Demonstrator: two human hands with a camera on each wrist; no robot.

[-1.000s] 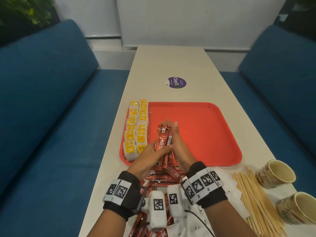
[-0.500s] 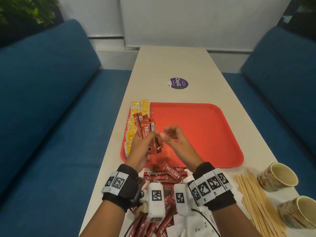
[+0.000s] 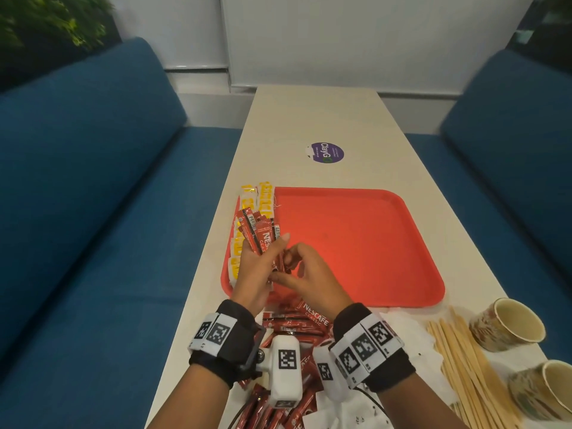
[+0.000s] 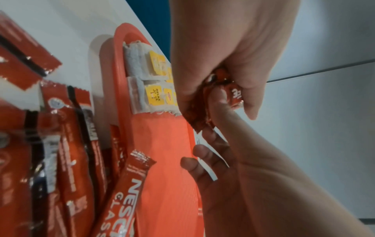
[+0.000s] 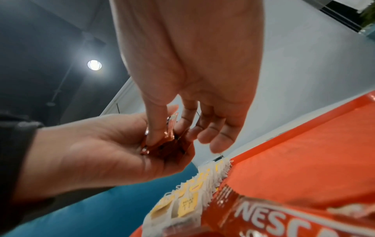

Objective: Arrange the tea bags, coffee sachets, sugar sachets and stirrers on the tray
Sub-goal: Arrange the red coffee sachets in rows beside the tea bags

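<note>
My left hand [image 3: 263,261] grips a fanned bunch of red coffee sachets [image 3: 261,235] above the near left part of the red tray [image 3: 371,243]. My right hand [image 3: 289,267] pinches the lower end of the bunch between thumb and index finger [image 5: 156,128]; its other fingers hang loose. Yellow-tagged tea bags [image 3: 250,201] lie in rows along the tray's left edge, partly hidden by the bunch. More coffee sachets [image 3: 297,320] lie loose on the table below the tray. White sugar sachets [image 3: 402,329] and wooden stirrers [image 3: 464,366] lie to the right.
Two paper cups [image 3: 507,323] [image 3: 548,388] stand at the near right by the stirrers. A purple sticker [image 3: 326,152] marks the table beyond the tray. Blue sofas flank the narrow table on both sides.
The bunch of coffee sachets went from the tray's middle to the left, over the tea bags, and fanned out in my left hand. My right hand returned to its lower end.
</note>
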